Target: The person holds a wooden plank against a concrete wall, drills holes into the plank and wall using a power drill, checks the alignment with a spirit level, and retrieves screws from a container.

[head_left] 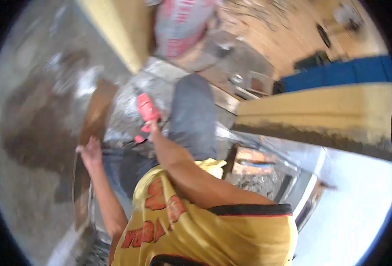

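Note:
My right hand (pixel 152 126) is closed around the rear handle of a red power drill (pixel 146 107). Its dark front end points away from me, over the wet grey floor; the tip is blurred. To the left, my left hand (pixel 90 153) grips a long brown wooden board (pixel 97 111), thumb and fingers at its edge. The board slants from the middle of the floor down toward the lower left. My bent knee in grey trousers (pixel 193 111) is just right of the drill.
A yellow wall edge (pixel 120 31) juts in at the top, beside a grey and red sack (pixel 180 26). At right stand a low yellow wall (pixel 311 108) and a blue panel (pixel 337 73). Rubble (pixel 260 184) lies near my right side. A dark wet patch (pixel 36 119) covers the left floor.

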A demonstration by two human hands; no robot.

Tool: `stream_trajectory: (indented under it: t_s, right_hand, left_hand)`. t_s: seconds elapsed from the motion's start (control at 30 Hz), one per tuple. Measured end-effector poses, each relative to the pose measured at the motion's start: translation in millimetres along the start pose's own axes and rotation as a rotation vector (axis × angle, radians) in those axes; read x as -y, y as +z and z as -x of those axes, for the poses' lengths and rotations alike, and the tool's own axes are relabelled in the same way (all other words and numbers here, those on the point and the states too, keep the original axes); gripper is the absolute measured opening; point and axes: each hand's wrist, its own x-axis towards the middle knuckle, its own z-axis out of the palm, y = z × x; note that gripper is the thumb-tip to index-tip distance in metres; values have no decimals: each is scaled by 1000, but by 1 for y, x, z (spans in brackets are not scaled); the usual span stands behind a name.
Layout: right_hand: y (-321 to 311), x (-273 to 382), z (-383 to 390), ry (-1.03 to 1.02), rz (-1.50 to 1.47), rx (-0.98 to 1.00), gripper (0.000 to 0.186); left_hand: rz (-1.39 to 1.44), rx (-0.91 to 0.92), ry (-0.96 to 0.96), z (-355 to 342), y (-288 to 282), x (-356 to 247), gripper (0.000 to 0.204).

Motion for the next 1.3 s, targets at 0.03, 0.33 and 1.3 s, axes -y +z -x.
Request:
stream_trajectory:
  t_s: [0.03, 0.33, 1.3]
  right_hand:
    - [-2, -1, -4, -22, -36, -42, 37]
    - [67, 228, 125, -771, 879, 348, 33]
    - [-336, 503, -156, -229, 1182, -1237, 25]
  left_hand:
    - [26, 0, 7, 0, -6, -6, 93]
    - [-45, 20, 29, -21, -73, -46, 114]
    - [-331, -304, 86, 18, -10, -16, 87]
